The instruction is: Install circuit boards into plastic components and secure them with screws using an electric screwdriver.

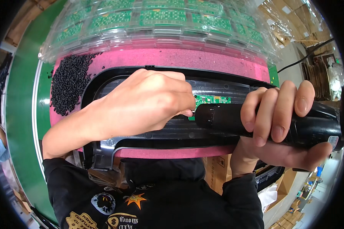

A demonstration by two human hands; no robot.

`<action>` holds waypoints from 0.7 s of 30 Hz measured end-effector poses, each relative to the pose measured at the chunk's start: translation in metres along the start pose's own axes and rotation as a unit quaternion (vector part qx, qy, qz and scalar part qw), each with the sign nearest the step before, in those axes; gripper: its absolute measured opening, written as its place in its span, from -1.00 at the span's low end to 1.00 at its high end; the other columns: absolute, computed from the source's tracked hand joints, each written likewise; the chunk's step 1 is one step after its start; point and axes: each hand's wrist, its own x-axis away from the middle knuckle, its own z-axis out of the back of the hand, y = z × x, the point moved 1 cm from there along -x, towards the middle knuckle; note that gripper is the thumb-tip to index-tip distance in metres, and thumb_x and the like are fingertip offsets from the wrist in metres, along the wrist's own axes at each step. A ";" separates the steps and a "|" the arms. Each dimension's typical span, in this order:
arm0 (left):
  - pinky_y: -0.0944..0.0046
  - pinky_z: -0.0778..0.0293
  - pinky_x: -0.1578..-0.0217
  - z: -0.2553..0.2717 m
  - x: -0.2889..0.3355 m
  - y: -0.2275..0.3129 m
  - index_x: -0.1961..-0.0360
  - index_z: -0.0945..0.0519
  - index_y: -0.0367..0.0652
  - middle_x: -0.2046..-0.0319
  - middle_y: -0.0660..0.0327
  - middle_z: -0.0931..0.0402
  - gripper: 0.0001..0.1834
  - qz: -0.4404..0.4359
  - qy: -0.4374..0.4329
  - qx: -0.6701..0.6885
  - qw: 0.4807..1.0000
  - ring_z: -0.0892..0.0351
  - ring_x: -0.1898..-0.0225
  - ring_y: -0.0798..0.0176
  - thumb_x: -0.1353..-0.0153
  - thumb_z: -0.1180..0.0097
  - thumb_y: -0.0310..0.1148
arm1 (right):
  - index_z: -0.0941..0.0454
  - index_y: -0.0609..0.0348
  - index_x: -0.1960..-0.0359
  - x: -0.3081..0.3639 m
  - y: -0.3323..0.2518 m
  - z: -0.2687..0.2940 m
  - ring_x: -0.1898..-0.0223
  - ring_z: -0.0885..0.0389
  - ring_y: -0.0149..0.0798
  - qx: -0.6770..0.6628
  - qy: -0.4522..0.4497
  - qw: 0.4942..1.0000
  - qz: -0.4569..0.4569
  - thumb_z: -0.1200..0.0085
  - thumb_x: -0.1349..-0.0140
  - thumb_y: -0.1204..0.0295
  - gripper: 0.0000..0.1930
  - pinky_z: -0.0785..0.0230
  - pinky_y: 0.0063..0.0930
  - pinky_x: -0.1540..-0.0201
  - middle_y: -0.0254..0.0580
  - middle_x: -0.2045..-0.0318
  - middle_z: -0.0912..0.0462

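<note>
My right hand (275, 114) is wrapped round a black electric screwdriver (225, 117), which lies nearly level and points left. Its tip meets the fingertips of my left hand (160, 99), closed in a pinch. Whatever those fingers hold is hidden, though a small dark bit of something shows at the screwdriver's tip. Just behind the tip sits a green circuit board (214, 100), partly covered by the tool and my left hand. The board rests inside a long black plastic housing (237, 88), which my left forearm crosses.
The housing lies on a pink mat (176, 57). To the left is a heap of small black screws (70, 86). Stacked clear plastic trays (160, 30) with green boards stand at the back. A black cable (305, 57) runs at the right; cardboard boxes (218, 168) are below.
</note>
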 end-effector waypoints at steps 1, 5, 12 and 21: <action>0.18 -0.55 0.36 0.000 0.001 0.000 0.39 -0.58 -0.31 0.38 0.14 -0.60 -0.84 0.000 0.001 0.000 1.000 -0.59 0.34 0.09 0.01 -0.30 -0.54 | -0.29 0.15 0.17 0.000 -0.002 0.000 0.71 -0.40 -0.47 0.000 -0.001 1.000 -0.001 -0.13 -0.15 -0.18 -0.39 -0.25 -0.54 0.61 -0.36 0.53 -0.45; 0.18 -0.50 0.41 0.004 -0.001 -0.001 0.41 -0.58 -0.29 0.43 0.13 -0.59 -0.88 0.015 0.093 -0.002 0.996 -0.57 0.38 0.07 -0.03 -0.28 -0.55 | -0.30 0.18 0.15 0.000 -0.007 0.002 0.72 -0.37 -0.44 0.028 -0.011 0.999 -0.044 -0.12 -0.15 -0.17 -0.38 -0.22 -0.52 0.61 -0.32 0.53 -0.44; 0.08 -0.41 0.46 0.000 -0.003 0.004 0.53 -0.48 -0.30 0.56 0.09 -0.42 -0.80 0.073 0.043 -0.044 0.995 -0.48 0.47 -0.02 -0.16 -0.21 -0.45 | -0.30 0.17 0.16 -0.003 -0.003 0.003 0.69 -0.41 -0.40 0.044 -0.044 0.995 -0.074 -0.19 -0.07 -0.24 -0.31 -0.27 -0.48 0.55 -0.32 0.53 -0.46; 0.06 -0.44 0.45 -0.006 0.004 -0.004 0.37 -0.48 -0.27 0.43 0.12 -0.46 -0.86 0.082 0.041 -0.048 0.995 -0.53 0.36 -0.03 -0.16 -0.19 -0.45 | -0.29 0.14 0.22 0.001 0.006 -0.007 0.70 -0.44 -0.40 0.041 -0.046 0.996 -0.067 -0.35 0.03 -0.17 -0.31 -0.33 -0.47 0.56 -0.30 0.54 -0.50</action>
